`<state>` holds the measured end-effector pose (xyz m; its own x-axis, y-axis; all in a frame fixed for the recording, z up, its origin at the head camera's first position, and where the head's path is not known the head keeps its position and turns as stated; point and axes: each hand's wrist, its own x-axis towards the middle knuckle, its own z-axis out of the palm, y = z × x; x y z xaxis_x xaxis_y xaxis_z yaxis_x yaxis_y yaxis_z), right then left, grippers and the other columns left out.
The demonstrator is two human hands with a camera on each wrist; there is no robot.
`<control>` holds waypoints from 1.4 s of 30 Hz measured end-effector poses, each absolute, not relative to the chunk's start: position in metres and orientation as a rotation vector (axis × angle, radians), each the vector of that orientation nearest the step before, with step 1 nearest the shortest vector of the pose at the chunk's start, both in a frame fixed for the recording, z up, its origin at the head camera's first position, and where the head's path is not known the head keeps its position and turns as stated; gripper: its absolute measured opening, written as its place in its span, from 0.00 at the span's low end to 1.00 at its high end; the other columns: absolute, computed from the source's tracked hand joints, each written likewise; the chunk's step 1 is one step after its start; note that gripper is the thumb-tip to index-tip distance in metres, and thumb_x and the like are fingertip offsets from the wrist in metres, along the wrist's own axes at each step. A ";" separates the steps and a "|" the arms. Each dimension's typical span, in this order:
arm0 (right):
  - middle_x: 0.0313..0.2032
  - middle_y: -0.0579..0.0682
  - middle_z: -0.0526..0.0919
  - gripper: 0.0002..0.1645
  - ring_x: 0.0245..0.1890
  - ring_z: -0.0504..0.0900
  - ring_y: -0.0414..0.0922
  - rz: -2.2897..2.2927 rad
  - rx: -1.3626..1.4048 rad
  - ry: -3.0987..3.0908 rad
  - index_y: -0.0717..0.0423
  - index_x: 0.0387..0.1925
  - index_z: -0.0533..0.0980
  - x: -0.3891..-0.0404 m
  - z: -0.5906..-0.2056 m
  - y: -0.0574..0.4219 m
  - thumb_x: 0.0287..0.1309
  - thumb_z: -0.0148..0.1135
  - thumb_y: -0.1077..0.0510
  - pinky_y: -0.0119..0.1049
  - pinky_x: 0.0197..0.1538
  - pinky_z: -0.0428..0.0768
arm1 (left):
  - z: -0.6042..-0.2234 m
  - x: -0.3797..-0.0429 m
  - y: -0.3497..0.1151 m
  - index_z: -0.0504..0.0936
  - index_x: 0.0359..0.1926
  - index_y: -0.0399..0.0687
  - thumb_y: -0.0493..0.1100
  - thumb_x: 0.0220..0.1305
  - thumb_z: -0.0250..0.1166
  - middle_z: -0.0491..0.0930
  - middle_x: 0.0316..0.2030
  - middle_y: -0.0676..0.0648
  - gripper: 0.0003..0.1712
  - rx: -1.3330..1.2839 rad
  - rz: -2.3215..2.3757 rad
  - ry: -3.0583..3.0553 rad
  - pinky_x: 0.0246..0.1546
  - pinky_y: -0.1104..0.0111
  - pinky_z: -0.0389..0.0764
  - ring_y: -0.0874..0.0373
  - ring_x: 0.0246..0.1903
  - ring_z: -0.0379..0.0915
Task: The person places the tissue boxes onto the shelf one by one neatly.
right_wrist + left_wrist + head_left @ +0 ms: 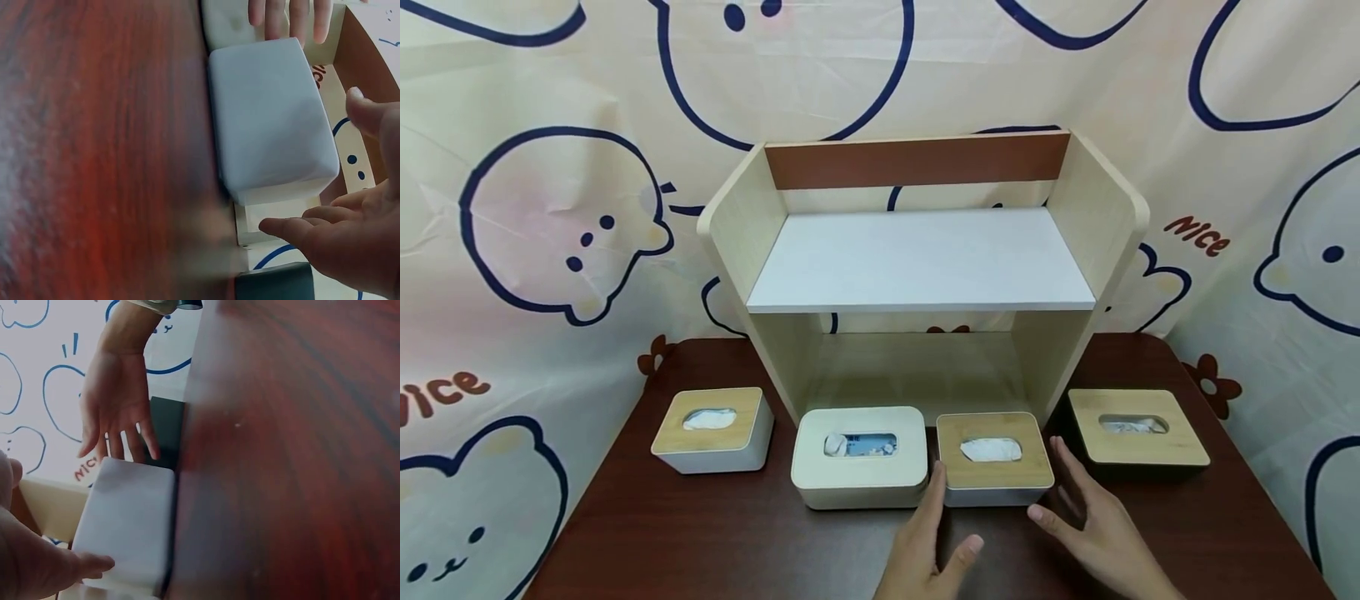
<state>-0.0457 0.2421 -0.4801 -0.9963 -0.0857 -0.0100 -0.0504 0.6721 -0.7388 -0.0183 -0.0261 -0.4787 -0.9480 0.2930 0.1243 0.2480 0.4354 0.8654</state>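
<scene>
A tissue box with a wooden lid and a pale grey base (992,497) stands in front of the shelf, between my two hands. My left hand (925,546) is at its left front corner, fingers extended and thumb apart. Along its right side is my right hand (1097,529), fingers straight and thumb spread. In the right wrist view, a gap shows between the right fingers (284,230) and the grey box (272,119). Left of this box is a cream-white tissue box (861,492). Right of my right hand sits a dark tissue box with a wooden lid (1180,446).
A small two-tier shelf (921,258) with a white upper board and a brown back rail stands at the rear of the dark wooden table (737,533). Another wooden-lidded tissue box (722,458) sits at the left. Cartoon-printed cloth (565,367) hangs behind and around the table.
</scene>
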 end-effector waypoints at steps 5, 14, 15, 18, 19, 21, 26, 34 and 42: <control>0.84 0.64 0.55 0.62 0.78 0.64 0.65 -1.336 -0.091 2.789 0.58 0.86 0.50 -0.045 -0.488 0.240 0.66 0.74 0.40 0.46 0.60 0.87 | -0.479 -0.020 -0.021 0.52 0.85 0.36 0.62 0.77 0.64 0.57 0.83 0.34 0.53 0.360 1.565 2.588 0.76 0.42 0.71 0.35 0.79 0.61; 0.78 0.70 0.65 0.52 0.65 0.82 0.55 -1.281 -0.049 2.846 0.58 0.84 0.57 -0.044 -0.494 0.237 0.71 0.71 0.44 0.47 0.57 0.89 | -0.483 -0.029 -0.017 0.53 0.84 0.32 0.54 0.76 0.68 0.60 0.80 0.29 0.52 0.303 1.577 2.583 0.73 0.41 0.73 0.34 0.77 0.65; 0.78 0.70 0.66 0.51 0.55 0.88 0.51 -1.249 -0.043 2.867 0.58 0.84 0.58 -0.044 -0.493 0.237 0.72 0.70 0.44 0.49 0.58 0.88 | -0.483 -0.029 -0.016 0.53 0.84 0.33 0.54 0.76 0.68 0.60 0.80 0.30 0.52 0.289 1.580 2.576 0.74 0.40 0.72 0.34 0.77 0.65; 0.75 0.67 0.71 0.48 0.44 0.87 0.44 -1.175 -0.036 2.931 0.57 0.83 0.60 -0.043 -0.493 0.235 0.73 0.69 0.45 0.57 0.62 0.84 | -0.484 -0.032 -0.015 0.52 0.85 0.35 0.53 0.76 0.68 0.59 0.81 0.30 0.52 0.245 1.597 2.533 0.75 0.38 0.69 0.36 0.78 0.62; 0.75 0.67 0.72 0.47 0.45 0.87 0.46 -1.173 -0.036 2.936 0.57 0.83 0.61 -0.043 -0.493 0.234 0.74 0.68 0.46 0.60 0.63 0.82 | -0.484 -0.033 -0.014 0.51 0.85 0.36 0.52 0.76 0.68 0.59 0.82 0.31 0.51 0.230 1.599 2.519 0.75 0.38 0.68 0.37 0.79 0.62; 0.75 0.66 0.72 0.45 0.54 0.88 0.55 -1.180 -0.042 2.942 0.58 0.83 0.61 -0.043 -0.493 0.233 0.75 0.67 0.47 0.63 0.64 0.81 | -0.484 -0.035 -0.013 0.50 0.86 0.38 0.51 0.77 0.67 0.57 0.82 0.32 0.51 0.212 1.602 2.500 0.75 0.39 0.68 0.38 0.79 0.61; 0.74 0.67 0.74 0.43 0.71 0.76 0.63 -1.210 -0.057 2.959 0.63 0.82 0.62 -0.043 -0.495 0.230 0.76 0.66 0.49 0.66 0.66 0.79 | -0.486 -0.038 -0.012 0.49 0.86 0.37 0.47 0.78 0.66 0.57 0.83 0.34 0.49 0.215 1.598 2.499 0.74 0.45 0.72 0.41 0.79 0.61; 0.43 0.67 0.87 0.42 0.20 0.70 0.35 -1.219 0.063 2.957 0.59 0.82 0.63 -0.043 -0.494 0.229 0.75 0.67 0.51 0.40 0.45 0.85 | -0.485 -0.038 -0.008 0.52 0.86 0.39 0.45 0.79 0.64 0.57 0.84 0.38 0.45 0.258 1.632 2.505 0.78 0.48 0.67 0.45 0.81 0.58; 0.43 0.69 0.87 0.41 0.10 0.54 0.32 -1.350 0.029 2.973 0.59 0.81 0.64 -0.043 -0.491 0.229 0.74 0.68 0.53 0.32 0.19 0.68 | -0.481 -0.039 -0.002 0.50 0.86 0.38 0.44 0.80 0.63 0.53 0.85 0.38 0.45 0.265 1.673 2.506 0.80 0.45 0.62 0.47 0.83 0.53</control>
<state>-0.0425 0.2287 -0.4906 -0.9922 0.0671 0.1051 -0.0350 0.6594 -0.7509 -0.0392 -0.0018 -0.4809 -0.9779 0.2092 0.0001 0.0803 0.3750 0.9235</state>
